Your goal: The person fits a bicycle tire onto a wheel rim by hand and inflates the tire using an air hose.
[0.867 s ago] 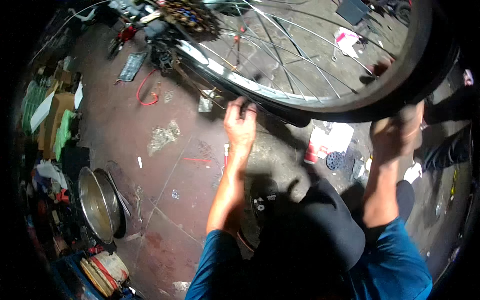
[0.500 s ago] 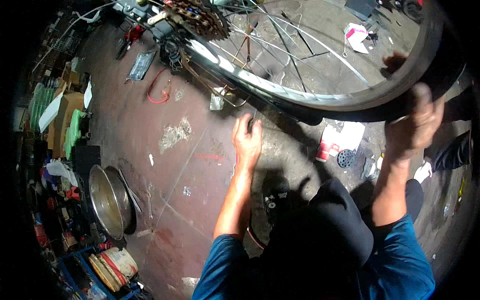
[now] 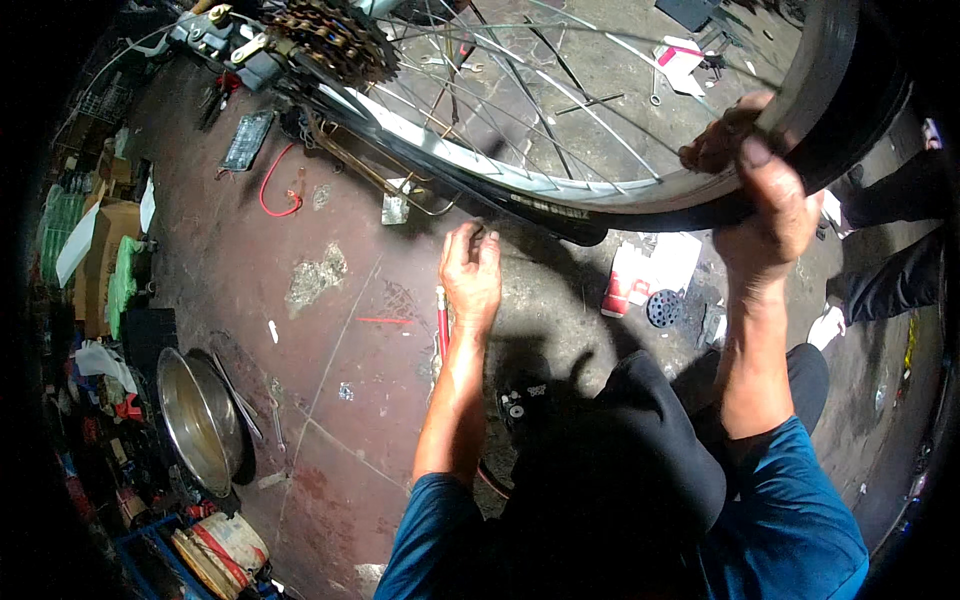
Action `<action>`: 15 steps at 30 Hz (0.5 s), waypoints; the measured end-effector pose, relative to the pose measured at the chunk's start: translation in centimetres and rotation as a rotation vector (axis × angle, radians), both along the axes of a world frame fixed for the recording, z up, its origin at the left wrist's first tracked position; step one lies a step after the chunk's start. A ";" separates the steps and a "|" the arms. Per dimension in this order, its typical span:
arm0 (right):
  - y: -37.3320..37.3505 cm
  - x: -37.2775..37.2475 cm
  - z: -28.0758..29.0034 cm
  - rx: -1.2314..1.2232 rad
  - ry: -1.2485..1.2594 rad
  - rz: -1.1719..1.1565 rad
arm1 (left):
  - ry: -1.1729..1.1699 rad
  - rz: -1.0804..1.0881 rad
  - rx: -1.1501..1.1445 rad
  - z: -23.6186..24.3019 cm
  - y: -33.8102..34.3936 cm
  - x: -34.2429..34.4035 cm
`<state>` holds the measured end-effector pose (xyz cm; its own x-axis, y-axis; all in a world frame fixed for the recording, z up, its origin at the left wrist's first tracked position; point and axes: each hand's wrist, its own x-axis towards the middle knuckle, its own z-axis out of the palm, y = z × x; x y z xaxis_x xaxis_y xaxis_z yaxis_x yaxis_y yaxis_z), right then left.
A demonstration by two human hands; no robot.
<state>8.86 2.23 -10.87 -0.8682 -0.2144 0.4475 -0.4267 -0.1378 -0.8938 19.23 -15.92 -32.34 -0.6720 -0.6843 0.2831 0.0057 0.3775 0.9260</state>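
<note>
Two hands are mine here. My right hand is wrapped around the lower right of the bicycle wheel, thumb on the near side, fingers curled round the far side and showing within the wheel's ring. My left hand is loosely bent, thumb and fingers a narrow gap apart, near the wheel's lower edge but apart from it.

The wheel hangs across the upper part of my view, its top cut off: black tyre, silver rim (dull and greyish toward my right hand), thin spokes. One stack of rust-brown cogs sits at its upper left.

Just below the wheel I count one black disc full of holes and one red-and-white container, with white paper beside it. One red cord curls left of the wheel; one metal bowl and one red-banded tub are well off to its lower left.

Reddish floor spreads wide left of and below the wheel, with small scraps on it. My knees are below the wheel; to its right, two dark trouser legs of another person narrow the room.
</note>
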 end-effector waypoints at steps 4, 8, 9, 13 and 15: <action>-0.2 1.2 -2.4 -0.163 0.159 -0.043 | -0.011 0.070 -0.033 -1.1 -0.7 1.3; -0.2 0.9 -8.8 -0.056 0.044 -0.259 | -0.107 0.108 -0.015 -0.5 0.5 1.7; 0.5 0.5 -9.1 0.007 0.006 -0.203 | -0.106 0.109 -0.003 -0.5 0.5 1.9; 1.9 0.2 -3.2 -0.082 0.139 0.062 | -0.154 0.080 0.040 -1.7 0.4 3.2; 0.4 1.6 -2.8 -0.117 0.128 -0.116 | -0.090 0.126 0.221 -4.1 -0.3 3.5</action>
<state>10.49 2.62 -13.71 -0.8184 -0.0565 0.5718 -0.5548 -0.1809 -0.8120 22.76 -16.18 -36.40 -0.5937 -0.8024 0.0607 -0.1145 0.1589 0.9806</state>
